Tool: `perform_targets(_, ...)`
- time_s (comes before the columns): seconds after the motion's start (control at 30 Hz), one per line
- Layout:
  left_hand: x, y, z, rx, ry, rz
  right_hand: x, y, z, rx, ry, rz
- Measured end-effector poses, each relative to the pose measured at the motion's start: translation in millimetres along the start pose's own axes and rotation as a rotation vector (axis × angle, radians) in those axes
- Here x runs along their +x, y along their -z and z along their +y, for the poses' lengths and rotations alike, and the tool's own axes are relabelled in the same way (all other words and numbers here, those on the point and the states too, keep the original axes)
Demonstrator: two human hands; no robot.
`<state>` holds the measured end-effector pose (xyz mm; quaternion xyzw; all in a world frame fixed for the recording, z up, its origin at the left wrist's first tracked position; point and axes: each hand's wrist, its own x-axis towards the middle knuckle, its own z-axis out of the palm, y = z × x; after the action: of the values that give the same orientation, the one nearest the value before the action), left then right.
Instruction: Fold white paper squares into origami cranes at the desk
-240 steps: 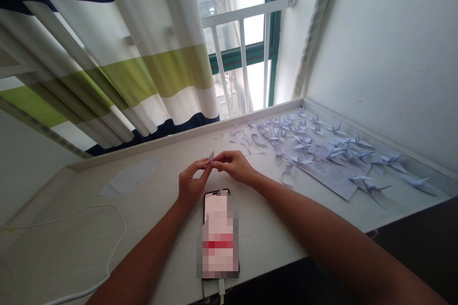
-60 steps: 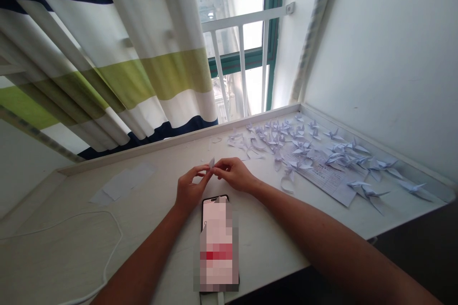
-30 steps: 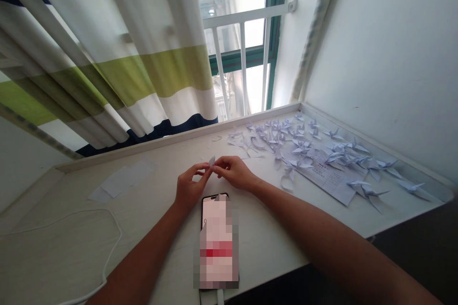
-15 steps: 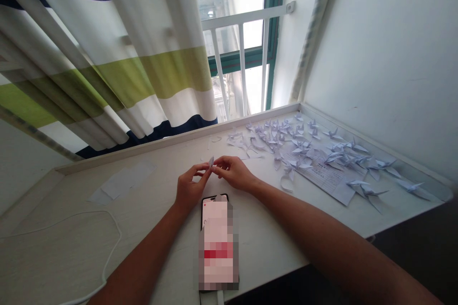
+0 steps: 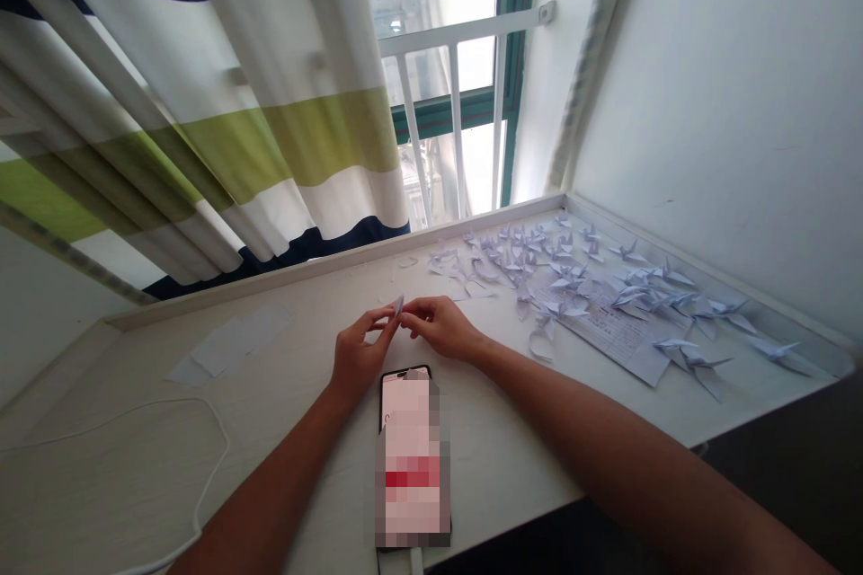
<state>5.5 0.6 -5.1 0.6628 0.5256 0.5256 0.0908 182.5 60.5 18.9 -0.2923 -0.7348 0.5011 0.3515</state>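
Note:
A small piece of folded white paper (image 5: 400, 305) stands upright between my two hands, above the middle of the white desk (image 5: 283, 467). My left hand (image 5: 360, 349) pinches it between thumb and fingers. My right hand (image 5: 438, 323) closes its fingertips on the paper's right side; the exact grip is partly hidden behind the fingers. Just below my hands lies a phone (image 5: 413, 449) with a lit, blurred screen and a cable at its lower end. Several folded paper cranes (image 5: 566, 274) crowd the desk to the right of my right hand.
Flat paper sheets (image 5: 229, 343) lie at the left. A white cable (image 5: 219, 431) curls over the left side of the desk. Printed paper (image 5: 617, 332) rests under some cranes, with paper scraps (image 5: 449, 265) behind my hands. A raised rim (image 5: 337, 255) borders the back, below a striped curtain (image 5: 270, 126).
The folded paper tilts slightly more to the right between my fingertips. Both hands stay almost in the same place, and everything else on the desk is unchanged.

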Motion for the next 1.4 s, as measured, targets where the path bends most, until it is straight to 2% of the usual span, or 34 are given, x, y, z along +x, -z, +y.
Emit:
perform_targets(0.37, 0, -0.3, -3, 0.013, 0.017, -0.065, -1, 2, 0, 0.035, 0.042, -0.062)
perform_targets(0.67, -1, 0.4, -1, 0.052, 0.065, -0.036, 0, -1, 5, 0.075, 0.037, -0.031)
perform_targets(0.97, -1, 1.5, 4, 0.038, 0.02, -0.048, 3, -1, 6, 0.06, 0.038, 0.051)
perform_targets(1.17, 1, 0.2, 6, -0.025, -0.017, -0.036, -1, 0, -2, -0.011, 0.065, 0.006)
perform_targets(1.4, 2, 0.1, 5, -0.011, -0.042, -0.018, -1, -1, 0, -0.026, 0.083, 0.012)
